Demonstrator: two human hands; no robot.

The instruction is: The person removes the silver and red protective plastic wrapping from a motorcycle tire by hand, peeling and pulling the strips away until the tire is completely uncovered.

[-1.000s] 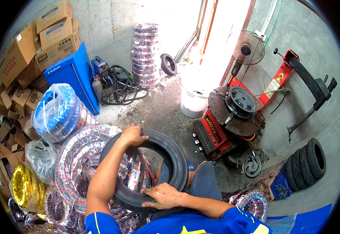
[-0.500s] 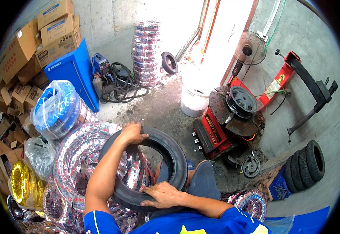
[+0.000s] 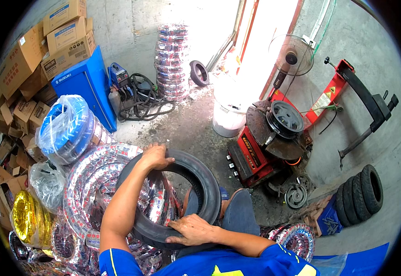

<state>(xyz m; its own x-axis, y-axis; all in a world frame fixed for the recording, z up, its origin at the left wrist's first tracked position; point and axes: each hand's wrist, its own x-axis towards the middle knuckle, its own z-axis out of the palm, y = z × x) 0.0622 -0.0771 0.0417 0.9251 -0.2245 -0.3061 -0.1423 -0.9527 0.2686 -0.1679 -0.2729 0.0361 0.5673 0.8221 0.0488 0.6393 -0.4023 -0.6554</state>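
Observation:
A black tyre [image 3: 212,188] is tilted over my lap, its open centre toward me. My left hand [image 3: 155,157] grips the tyre's far rim, thumb across the sidewall and fingers over the outer edge. On its near side my right hand [image 3: 193,231] is closed round the rim, fingers curled into the inner edge and thumb along the sidewall. Just left of the tyre, and partly behind it, lie large foil-wrapped tyres [image 3: 94,184] in silver, red and blue.
A red tyre-changing machine [image 3: 251,154] bears a grey wheel rim [image 3: 287,117] at the right. Behind me to the left stand a blue cabinet [image 3: 83,87] and cardboard boxes [image 3: 69,37]. A white bucket [image 3: 228,122], stacked tyres [image 3: 370,188] and a fan [image 3: 292,56] are also around.

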